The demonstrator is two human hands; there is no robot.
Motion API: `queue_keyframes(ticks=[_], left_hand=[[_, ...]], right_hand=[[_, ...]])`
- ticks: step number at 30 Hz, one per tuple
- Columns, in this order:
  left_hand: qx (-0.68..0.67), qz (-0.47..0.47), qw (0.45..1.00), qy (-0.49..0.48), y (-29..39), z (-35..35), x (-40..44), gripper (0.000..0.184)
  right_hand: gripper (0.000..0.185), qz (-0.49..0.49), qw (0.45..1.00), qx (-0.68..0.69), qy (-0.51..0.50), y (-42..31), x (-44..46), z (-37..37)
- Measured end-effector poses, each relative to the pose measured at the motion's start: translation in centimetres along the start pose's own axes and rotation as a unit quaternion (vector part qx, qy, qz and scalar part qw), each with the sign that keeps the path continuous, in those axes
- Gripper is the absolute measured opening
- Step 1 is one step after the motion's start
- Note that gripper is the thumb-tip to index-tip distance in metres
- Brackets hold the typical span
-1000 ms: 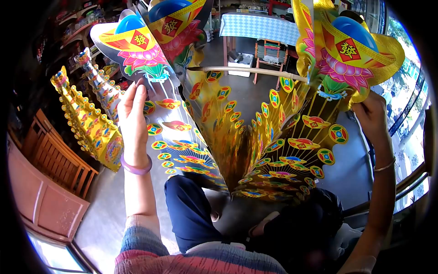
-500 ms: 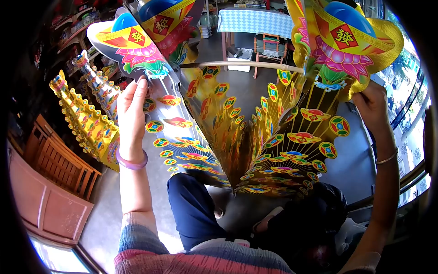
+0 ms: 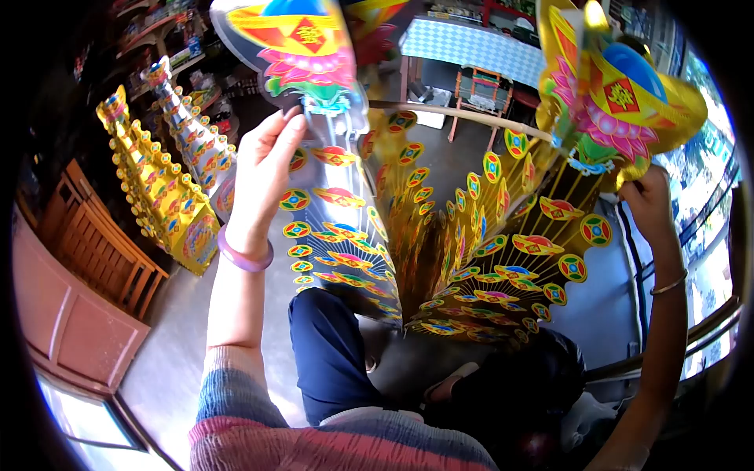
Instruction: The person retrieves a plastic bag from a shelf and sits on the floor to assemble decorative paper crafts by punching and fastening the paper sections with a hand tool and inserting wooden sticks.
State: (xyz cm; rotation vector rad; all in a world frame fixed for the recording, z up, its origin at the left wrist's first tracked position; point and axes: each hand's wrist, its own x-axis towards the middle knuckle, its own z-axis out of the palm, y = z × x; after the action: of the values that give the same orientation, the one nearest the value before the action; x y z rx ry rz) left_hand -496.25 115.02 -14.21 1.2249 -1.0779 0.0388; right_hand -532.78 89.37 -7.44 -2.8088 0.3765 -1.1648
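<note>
Panels point(image 3: 345, 232) held apart, left hand point(image 3: 263, 169) pinching the silvery one point(image 3: 334, 155), right hand point(image 3: 650, 206) pinching the golden one point(image 3: 560, 209), and any wider spread calls for even tension!

Looks like a shop or a craft workshop, hard to say which: crowded shelves point(image 3: 169, 39) at the back, a table point(image 3: 471, 49) in checked cloth, and finished foil decorations point(image 3: 161, 188) standing on the bare grey floor point(image 3: 184, 326) by a wooden bench point(image 3: 102, 243).
</note>
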Motion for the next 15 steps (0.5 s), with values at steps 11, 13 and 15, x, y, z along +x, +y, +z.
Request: queue_keyframes(ticks=[11, 13, 15], left_hand=[[-0.032, -0.025, 0.998, -0.051, -0.3, -0.2, 0.1, 0.024], [-0.007, 0.005, 0.999, -0.039, -0.4, 0.0, 0.2, 0.02], [0.015, 0.025, 0.999, -0.03, -0.4, 0.1, 0.5, 0.02]], right_hand=[[0.007, 0.016, 1.0, 0.023, 0.011, 1.5, -0.7, -0.2], [0.002, -0.035, 0.995, -0.049, 0.078, 1.8, -0.9, 0.5], [0.003, -0.014, 0.995, -0.048, 0.086, 1.5, -0.9, 0.6]])
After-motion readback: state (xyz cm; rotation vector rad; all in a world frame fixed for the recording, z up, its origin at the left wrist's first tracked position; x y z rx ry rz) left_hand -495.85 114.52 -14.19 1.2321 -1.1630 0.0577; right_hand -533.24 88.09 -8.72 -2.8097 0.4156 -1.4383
